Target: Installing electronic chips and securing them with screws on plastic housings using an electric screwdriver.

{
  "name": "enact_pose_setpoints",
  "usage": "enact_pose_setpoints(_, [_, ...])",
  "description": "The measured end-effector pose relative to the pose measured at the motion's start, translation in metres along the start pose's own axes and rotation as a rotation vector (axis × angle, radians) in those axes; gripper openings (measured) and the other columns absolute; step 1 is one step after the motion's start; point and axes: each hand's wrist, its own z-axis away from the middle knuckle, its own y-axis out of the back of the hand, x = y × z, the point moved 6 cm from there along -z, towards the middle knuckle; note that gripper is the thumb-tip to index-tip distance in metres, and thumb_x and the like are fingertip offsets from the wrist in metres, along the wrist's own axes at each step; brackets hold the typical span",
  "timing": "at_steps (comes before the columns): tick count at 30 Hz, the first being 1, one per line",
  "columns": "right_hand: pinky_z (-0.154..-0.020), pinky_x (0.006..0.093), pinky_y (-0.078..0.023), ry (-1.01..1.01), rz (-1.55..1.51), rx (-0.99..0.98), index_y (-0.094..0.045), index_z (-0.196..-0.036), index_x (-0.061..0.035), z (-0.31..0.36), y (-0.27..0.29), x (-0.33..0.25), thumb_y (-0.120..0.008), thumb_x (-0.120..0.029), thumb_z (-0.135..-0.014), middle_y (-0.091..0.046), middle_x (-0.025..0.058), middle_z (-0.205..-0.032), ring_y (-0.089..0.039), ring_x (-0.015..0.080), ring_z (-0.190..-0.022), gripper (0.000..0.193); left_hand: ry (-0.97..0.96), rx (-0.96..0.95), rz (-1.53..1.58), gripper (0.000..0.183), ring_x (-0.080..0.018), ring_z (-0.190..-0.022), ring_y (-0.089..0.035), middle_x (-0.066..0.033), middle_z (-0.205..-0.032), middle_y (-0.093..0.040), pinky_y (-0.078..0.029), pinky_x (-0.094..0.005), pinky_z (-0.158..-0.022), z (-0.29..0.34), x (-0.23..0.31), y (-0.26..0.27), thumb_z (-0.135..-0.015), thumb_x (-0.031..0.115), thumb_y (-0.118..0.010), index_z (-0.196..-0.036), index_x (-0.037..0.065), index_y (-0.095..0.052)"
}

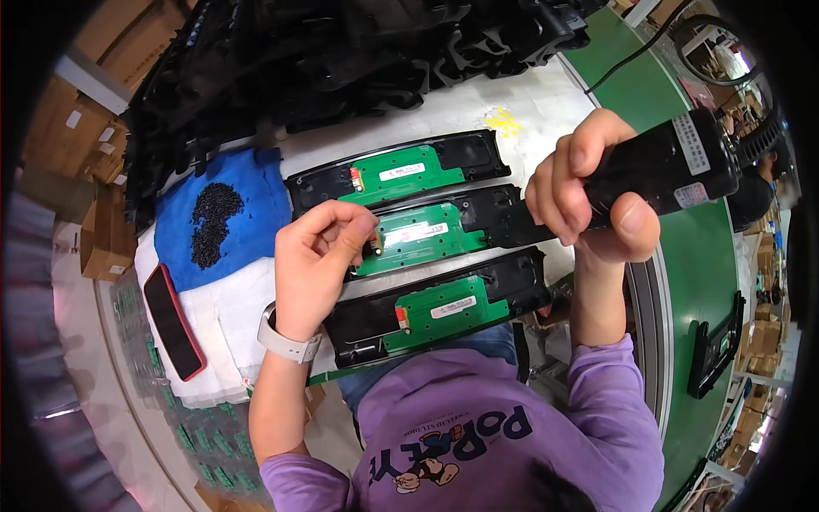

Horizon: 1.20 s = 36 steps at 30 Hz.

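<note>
Clamping black electric screwdriver [648, 166] in right hand [589, 188]; probably heavy, rigid, best gripped mid-barrel. With left hand [317, 252], pinching thumb and index together at left end of middle circuit board [422, 248], in black housing [496, 213]; cannot tell whether gripping anything. Likely light, stiff, fragile: hold by housing ends.

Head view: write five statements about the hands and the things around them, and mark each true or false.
1. The right hand holds a black handheld tool. True.
2. The left hand is at the middle green board. True.
3. The small black pieces lie on a red cloth. False: the small black pieces lie on a blue cloth.
4. The phone lies right of the boards. False: the phone lies left of them.
5. Yellow bits lie beyond the boards. True.
</note>
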Motion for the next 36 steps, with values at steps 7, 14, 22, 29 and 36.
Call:
enact_pose_setpoints(7, [-0.040, 0.0210, -0.035, 0.020, -0.142, 0.060, -0.045, -0.088, 0.0030, 0.003, 0.002, 0.002, -0.063, -0.014, -0.068, -0.049, 0.0052, -0.059, -0.044, 0.0093, -0.044, 0.031, -0.002, 0.002, 0.012, 0.010, -0.0037, -0.060, -0.050, -0.0014, -0.073, -0.060, -0.040, -0.0161, -0.054, -0.003, -0.004, 0.000, -0.084, 0.008, -0.060, -0.088, -0.001, -0.060])
enact_pose_setpoints(14, [-0.046, 0.0188, -0.037, -0.117, 0.125, 0.096, -0.052, -0.072, 0.0017, 0.005, -0.015, 0.005, -0.064, -0.002, -0.057, -0.050, 0.0026, -0.059, -0.048, 0.0070, -0.051, 0.020, 0.045, -0.021, 0.097, 0.009, -0.0054, -0.063, -0.054, -0.0027, -0.073, -0.060, -0.042, -0.0168, -0.057, -0.003, -0.008, -0.001, -0.082, 0.006, -0.060, -0.089, -0.001, -0.059])
enact_pose_setpoints(22, [-0.039, 0.0211, -0.031, -0.049, 0.297, 0.109, -0.044, -0.076, -0.0031, 0.007, -0.017, 0.004, -0.072, -0.028, -0.068, -0.044, 0.0024, -0.053, -0.040, 0.0097, -0.041, 0.038, 0.084, -0.040, 0.229, 0.011, -0.0057, -0.066, -0.053, -0.0027, -0.078, -0.059, -0.042, -0.0166, -0.060, -0.004, -0.012, 0.000, -0.081, -0.002, -0.055, -0.091, 0.001, -0.053])
enact_pose_setpoints(29, [-0.046, 0.0228, -0.036, 0.219, -0.193, -0.196, -0.042, -0.102, 0.0016, -0.010, -0.011, -0.009, -0.066, -0.031, -0.078, -0.048, 0.0040, -0.063, -0.045, 0.0104, -0.048, 0.047, 0.001, 0.034, 0.137, 0.013, -0.0080, -0.067, -0.057, -0.0063, -0.080, -0.062, -0.045, -0.0185, -0.061, -0.001, 0.001, -0.003, -0.083, 0.000, -0.054, -0.096, -0.002, -0.058])
enact_pose_setpoints(36, [-0.058, 0.0275, -0.041, 0.282, -0.412, -0.106, -0.044, -0.103, -0.0059, -0.019, -0.021, -0.014, -0.058, -0.040, -0.081, -0.051, -0.0013, -0.067, -0.051, 0.0099, -0.052, 0.042, -0.011, -0.188, 0.163, 0.014, -0.0149, -0.072, -0.063, -0.0110, -0.083, -0.064, -0.051, -0.0243, -0.067, 0.011, 0.013, -0.020, -0.081, -0.003, -0.057, -0.094, -0.005, -0.062])
